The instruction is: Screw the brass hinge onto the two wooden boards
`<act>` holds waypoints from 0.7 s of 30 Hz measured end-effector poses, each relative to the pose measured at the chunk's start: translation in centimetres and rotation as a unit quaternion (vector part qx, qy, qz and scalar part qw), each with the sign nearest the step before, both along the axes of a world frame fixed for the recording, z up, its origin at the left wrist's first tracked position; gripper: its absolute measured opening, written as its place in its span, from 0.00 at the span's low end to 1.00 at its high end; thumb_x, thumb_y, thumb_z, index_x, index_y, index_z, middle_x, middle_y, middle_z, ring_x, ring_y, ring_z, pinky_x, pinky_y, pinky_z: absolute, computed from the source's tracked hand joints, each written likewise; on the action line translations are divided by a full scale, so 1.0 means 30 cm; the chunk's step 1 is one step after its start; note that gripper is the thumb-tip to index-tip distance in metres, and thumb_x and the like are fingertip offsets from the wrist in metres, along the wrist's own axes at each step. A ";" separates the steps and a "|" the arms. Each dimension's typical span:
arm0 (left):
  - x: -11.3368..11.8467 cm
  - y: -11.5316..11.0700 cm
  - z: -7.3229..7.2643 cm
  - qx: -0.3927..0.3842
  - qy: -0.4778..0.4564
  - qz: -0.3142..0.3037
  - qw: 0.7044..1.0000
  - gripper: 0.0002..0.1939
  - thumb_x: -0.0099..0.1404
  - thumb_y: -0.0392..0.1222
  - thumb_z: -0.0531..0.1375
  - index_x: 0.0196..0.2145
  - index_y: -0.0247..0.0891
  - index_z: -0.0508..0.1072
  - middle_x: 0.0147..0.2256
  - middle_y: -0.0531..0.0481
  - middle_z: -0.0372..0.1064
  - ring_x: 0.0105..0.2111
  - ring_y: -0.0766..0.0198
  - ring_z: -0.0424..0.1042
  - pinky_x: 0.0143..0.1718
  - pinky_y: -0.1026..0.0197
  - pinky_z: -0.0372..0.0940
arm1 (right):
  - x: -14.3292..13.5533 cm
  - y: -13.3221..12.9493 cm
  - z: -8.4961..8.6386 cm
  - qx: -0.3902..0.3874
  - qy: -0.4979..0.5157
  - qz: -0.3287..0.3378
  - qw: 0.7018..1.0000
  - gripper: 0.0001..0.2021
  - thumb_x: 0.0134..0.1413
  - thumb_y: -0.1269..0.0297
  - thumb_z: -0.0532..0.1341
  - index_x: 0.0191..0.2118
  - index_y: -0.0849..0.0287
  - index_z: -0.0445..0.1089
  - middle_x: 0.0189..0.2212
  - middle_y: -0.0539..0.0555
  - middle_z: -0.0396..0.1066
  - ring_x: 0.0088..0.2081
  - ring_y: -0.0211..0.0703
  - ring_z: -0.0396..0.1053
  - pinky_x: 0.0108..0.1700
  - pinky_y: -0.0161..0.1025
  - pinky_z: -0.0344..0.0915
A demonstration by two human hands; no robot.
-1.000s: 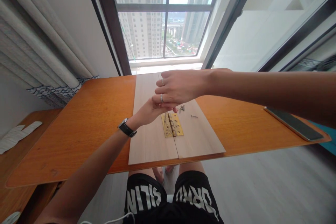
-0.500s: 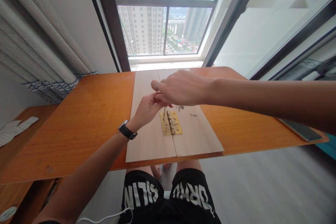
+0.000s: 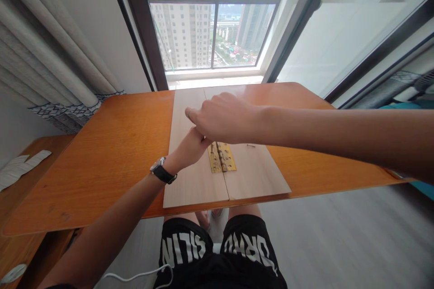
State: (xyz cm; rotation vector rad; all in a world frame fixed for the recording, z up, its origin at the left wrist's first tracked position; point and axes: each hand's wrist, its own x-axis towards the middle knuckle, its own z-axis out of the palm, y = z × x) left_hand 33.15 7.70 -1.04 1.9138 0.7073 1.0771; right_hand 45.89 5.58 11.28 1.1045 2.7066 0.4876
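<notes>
Two pale boards (image 3: 190, 185) lie side by side on the orange wooden table. A brass hinge (image 3: 229, 159) rests across their seam. Just above the hinge's far left part, my left hand (image 3: 191, 146) is closed, its fingertips hidden under the other hand. My right hand (image 3: 220, 117) is closed over it, knuckles up, with a ring on a finger. What either hand grips is hidden. A small screw (image 3: 251, 146) lies on the right board, right of the hinge.
The wooden table (image 3: 129, 144) reaches out to both sides, with a window beyond its far edge. A curtain (image 3: 44, 45) hangs at the left. White strips (image 3: 37, 158) lie on a lower surface at the far left.
My right hand has turned and moved slightly left and down, now covering my left fingertips. The shaft seen above the hinge and the loose screws near it are now hidden.
</notes>
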 end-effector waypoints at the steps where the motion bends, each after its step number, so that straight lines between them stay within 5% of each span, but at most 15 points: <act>1: -0.013 0.006 0.026 0.013 0.039 -0.063 0.997 0.15 0.70 0.49 0.59 0.33 0.38 0.79 0.39 0.45 0.80 0.51 0.49 0.74 0.60 0.48 0.65 | 0.006 0.015 0.007 -0.012 -0.009 0.041 0.999 0.12 0.67 0.66 0.51 0.48 0.63 0.69 0.25 0.56 0.72 0.26 0.43 0.65 0.31 0.41 0.51; 3: -0.037 0.020 0.074 0.020 0.101 -0.181 0.978 0.16 0.72 0.48 0.57 0.36 0.39 0.81 0.42 0.46 0.80 0.55 0.51 0.73 0.64 0.49 0.62 | 0.024 0.048 0.017 -0.029 -0.051 0.148 0.987 0.15 0.70 0.62 0.48 0.49 0.61 0.68 0.28 0.56 0.72 0.29 0.44 0.66 0.33 0.42 0.51; 6: -0.048 0.030 0.093 0.006 0.113 -0.195 0.974 0.15 0.73 0.49 0.56 0.41 0.39 0.81 0.43 0.47 0.79 0.54 0.53 0.74 0.62 0.50 0.64 | 0.053 0.077 0.007 -0.026 -0.091 0.202 0.975 0.14 0.70 0.64 0.47 0.52 0.60 0.67 0.30 0.55 0.73 0.30 0.45 0.66 0.35 0.42 0.50; 9: -0.027 0.021 0.042 -0.005 0.064 -0.063 0.996 0.13 0.70 0.49 0.61 0.38 0.36 0.77 0.38 0.45 0.79 0.45 0.54 0.77 0.50 0.52 0.72 | 0.068 0.064 -0.024 0.000 -0.033 0.074 0.997 0.16 0.66 0.67 0.51 0.55 0.60 0.65 0.26 0.53 0.73 0.26 0.43 0.65 0.32 0.40 0.48; 12: 0.007 -0.002 -0.008 -0.023 -0.044 0.004 0.999 0.12 0.67 0.48 0.64 0.41 0.35 0.73 0.39 0.45 0.78 0.41 0.58 0.77 0.45 0.56 0.73 | 0.068 0.033 -0.049 0.030 0.025 -0.051 0.998 0.16 0.62 0.69 0.54 0.54 0.62 0.66 0.24 0.55 0.73 0.25 0.44 0.66 0.31 0.39 0.48; 15: 0.033 -0.024 -0.022 -0.014 -0.072 0.068 0.995 0.15 0.63 0.49 0.68 0.36 0.36 0.73 0.35 0.47 0.78 0.37 0.59 0.77 0.41 0.57 0.73 | 0.064 0.016 -0.050 0.041 0.042 -0.080 0.995 0.15 0.61 0.69 0.54 0.52 0.64 0.67 0.23 0.56 0.73 0.25 0.46 0.66 0.30 0.40 0.48; 18: 0.035 -0.023 -0.024 -0.020 -0.061 0.087 0.994 0.16 0.65 0.52 0.66 0.32 0.35 0.73 0.31 0.47 0.78 0.35 0.57 0.78 0.39 0.56 0.73 | 0.071 0.036 -0.021 0.013 0.006 -0.009 1.000 0.14 0.64 0.68 0.53 0.52 0.65 0.66 0.23 0.54 0.71 0.24 0.44 0.64 0.31 0.41 0.50; 21: 0.022 0.002 -0.026 -0.052 -0.070 -0.001 0.996 0.18 0.68 0.54 0.63 0.34 0.34 0.76 0.34 0.44 0.79 0.40 0.54 0.80 0.45 0.52 0.74 | 0.088 0.083 0.018 -0.002 -0.093 0.151 0.984 0.14 0.69 0.68 0.47 0.52 0.63 0.65 0.30 0.55 0.72 0.30 0.44 0.67 0.37 0.43 0.53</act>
